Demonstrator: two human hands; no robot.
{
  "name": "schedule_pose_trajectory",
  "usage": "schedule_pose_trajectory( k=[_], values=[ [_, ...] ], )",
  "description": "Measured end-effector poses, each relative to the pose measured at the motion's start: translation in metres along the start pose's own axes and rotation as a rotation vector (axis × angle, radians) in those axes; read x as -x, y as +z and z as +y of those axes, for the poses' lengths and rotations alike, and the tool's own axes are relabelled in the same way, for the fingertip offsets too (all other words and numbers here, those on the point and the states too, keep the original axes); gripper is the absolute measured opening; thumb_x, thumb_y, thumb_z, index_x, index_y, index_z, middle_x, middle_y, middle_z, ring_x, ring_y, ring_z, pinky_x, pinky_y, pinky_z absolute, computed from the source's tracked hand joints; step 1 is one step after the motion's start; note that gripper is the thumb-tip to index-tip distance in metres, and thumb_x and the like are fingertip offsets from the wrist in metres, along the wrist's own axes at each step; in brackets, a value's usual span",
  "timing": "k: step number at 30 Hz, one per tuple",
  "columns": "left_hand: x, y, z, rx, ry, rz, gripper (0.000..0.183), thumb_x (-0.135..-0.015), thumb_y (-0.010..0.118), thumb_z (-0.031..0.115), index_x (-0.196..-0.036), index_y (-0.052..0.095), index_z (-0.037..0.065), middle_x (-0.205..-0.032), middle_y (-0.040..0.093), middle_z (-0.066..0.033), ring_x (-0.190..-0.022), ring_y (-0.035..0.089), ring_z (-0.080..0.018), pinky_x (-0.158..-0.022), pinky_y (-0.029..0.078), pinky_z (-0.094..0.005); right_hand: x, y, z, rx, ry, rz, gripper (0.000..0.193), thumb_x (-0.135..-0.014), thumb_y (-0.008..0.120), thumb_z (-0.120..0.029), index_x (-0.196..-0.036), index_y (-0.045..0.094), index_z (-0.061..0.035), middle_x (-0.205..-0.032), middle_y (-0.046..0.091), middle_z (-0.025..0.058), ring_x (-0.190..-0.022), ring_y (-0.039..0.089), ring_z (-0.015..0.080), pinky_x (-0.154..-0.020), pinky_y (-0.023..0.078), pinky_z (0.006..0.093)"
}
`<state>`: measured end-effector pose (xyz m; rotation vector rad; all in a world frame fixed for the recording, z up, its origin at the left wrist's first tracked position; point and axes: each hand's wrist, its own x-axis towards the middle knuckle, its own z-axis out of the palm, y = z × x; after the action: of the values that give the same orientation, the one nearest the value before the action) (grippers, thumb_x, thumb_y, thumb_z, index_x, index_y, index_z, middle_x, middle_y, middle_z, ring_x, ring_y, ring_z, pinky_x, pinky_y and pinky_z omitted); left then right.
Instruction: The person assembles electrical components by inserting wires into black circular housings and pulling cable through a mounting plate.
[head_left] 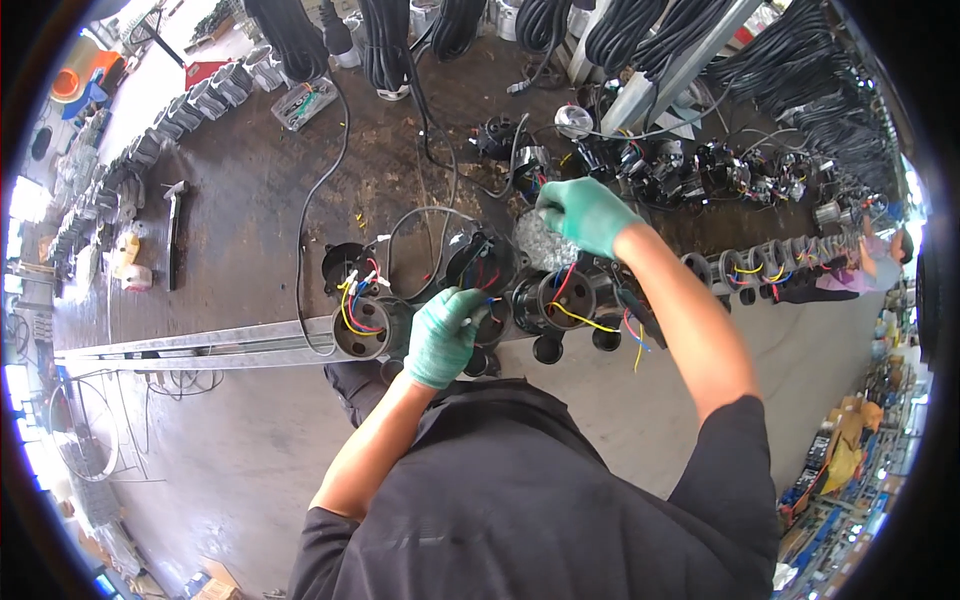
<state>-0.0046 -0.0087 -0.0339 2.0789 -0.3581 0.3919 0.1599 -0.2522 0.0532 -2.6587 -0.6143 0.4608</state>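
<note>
My left hand (443,338), in a green glove, is closed in a pinch on thin wires (490,301) at a dark round motor housing by the table's near edge. My right hand (590,218), gloved alike, is raised with curled fingers over a pile of small clear pieces (545,243); whatever its fingertips hold is hidden. Left of my left hand stands a grey cylindrical housing (358,332) with red, blue and yellow wires coming out. Between my forearms is another open housing (565,298), with red and yellow wires hanging from it.
Coiled black cables (385,40) line the table's far side, beside a slanted metal post (680,65). A hammer (174,235) lies on the left. Wired motor parts (690,170) crowd the right. Metal rails (200,348) run along the near edge. Another person (880,258) is far right.
</note>
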Motion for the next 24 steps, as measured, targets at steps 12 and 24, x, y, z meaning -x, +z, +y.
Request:
schedule_pose_trajectory(
  k=[12,24],
  values=[
    [0.000,0.004,-0.004,0.056,-0.049,0.013,0.024,-0.088,0.078,0.005,-0.110,0.071,0.007,-0.089,0.067,-0.0149,-0.079,0.067,-0.0386,-0.068,0.054,-0.0440,-0.099,0.116,0.053,0.597,-0.003,-0.492,0.028,-0.086,0.070,-0.008,-0.112,0.081,-0.0039,-0.114,0.078,0.0216,-0.108,0.076,0.0380,-0.089,0.061,0.0437],
    [-0.003,0.001,-0.002,0.088,-0.083,0.036,0.016,-0.096,0.075,0.007,-0.111,0.072,0.004,-0.092,0.073,-0.0167,-0.079,0.073,-0.0350,-0.071,0.057,-0.0377,-0.052,0.018,0.017,0.313,0.042,-0.227,0.040,-0.087,0.064,0.003,-0.125,0.070,-0.0055,-0.112,0.075,0.0247,-0.104,0.074,0.0428,-0.088,0.058,0.0472]
  ],
)
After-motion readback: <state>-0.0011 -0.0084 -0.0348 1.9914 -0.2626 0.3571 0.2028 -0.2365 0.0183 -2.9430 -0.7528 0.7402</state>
